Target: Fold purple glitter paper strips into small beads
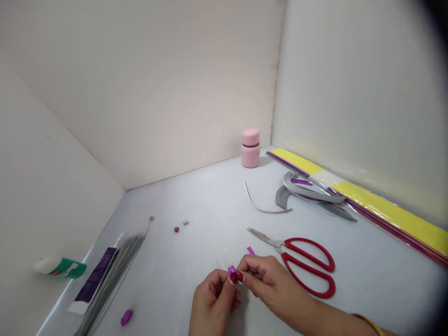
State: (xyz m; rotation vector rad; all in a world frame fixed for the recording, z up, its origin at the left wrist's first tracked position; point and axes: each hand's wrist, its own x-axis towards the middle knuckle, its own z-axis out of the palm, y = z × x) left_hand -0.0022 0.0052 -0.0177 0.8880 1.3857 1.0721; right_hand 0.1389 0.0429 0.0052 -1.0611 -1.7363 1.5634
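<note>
Between the fingertips of both hands is a small shiny purple and red piece (231, 270); it looks like crinkled foil or paper, and its exact kind is unclear. My left hand (213, 298) pinches it from the left with thumb and index finger. From the right, my right hand (268, 282) pinches the red part, its fingers closed. Just beyond the right hand lies a narrow purple scrap (251, 251). Scissors (280, 245) with red handles rest to the right of that hand, blades pointing away to the left.
Grey curved strips (311, 191) lie beside a long pack of coloured sheets (367, 196) at right. A pink jar (250, 149) stands near the back wall. At left are thin wires (115, 270), a purple tube (98, 273), a green-white container (65, 267) and a purple lump (126, 318).
</note>
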